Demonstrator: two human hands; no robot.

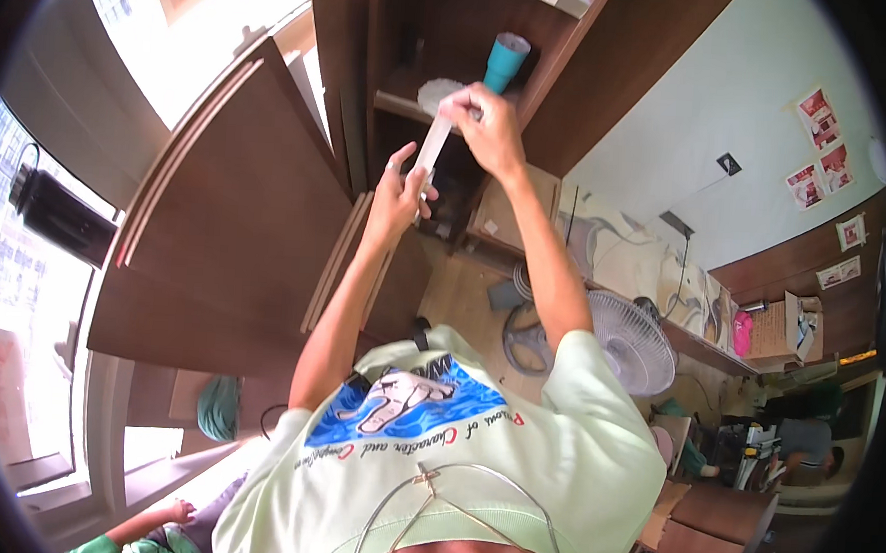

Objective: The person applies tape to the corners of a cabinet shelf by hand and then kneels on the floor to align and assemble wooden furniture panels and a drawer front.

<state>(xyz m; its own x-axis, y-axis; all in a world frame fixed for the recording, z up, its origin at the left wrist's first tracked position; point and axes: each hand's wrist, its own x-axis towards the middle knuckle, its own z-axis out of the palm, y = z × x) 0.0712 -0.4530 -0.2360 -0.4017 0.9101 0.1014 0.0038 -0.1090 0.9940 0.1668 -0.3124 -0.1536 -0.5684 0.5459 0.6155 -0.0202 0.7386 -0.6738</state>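
Far left, a black cylinder (65, 215) is seen in front of the bright window. Next, a co-worker's hand (181, 511) is shown at the lower edge, well apart from the work. A large dark brown board (232, 200) is stood upright, with a teal bundle (218, 408) placed below it. At centre, the left hand (397, 202) is raised with fingers half curled and spread; the lower end of a white strip (435, 144) is met by these fingers, though whether it is firmly gripped cannot be told. The strip is held aslant between both hands, in front of a brown cabinet (549, 67). A pale round piece (437, 94) is seen just behind its upper end. That end is pinched between the thumb and fingers of the right hand (486, 129), which is otherwise loosely bent. Beyond this hand, a teal tumbler (507, 60) is kept on the cabinet shelf. Farther right, a round fan (628, 344), a pink bundle (742, 333), an open cardboard box (773, 332) and red-and-white prints (820, 118) fixed to the wall are found.
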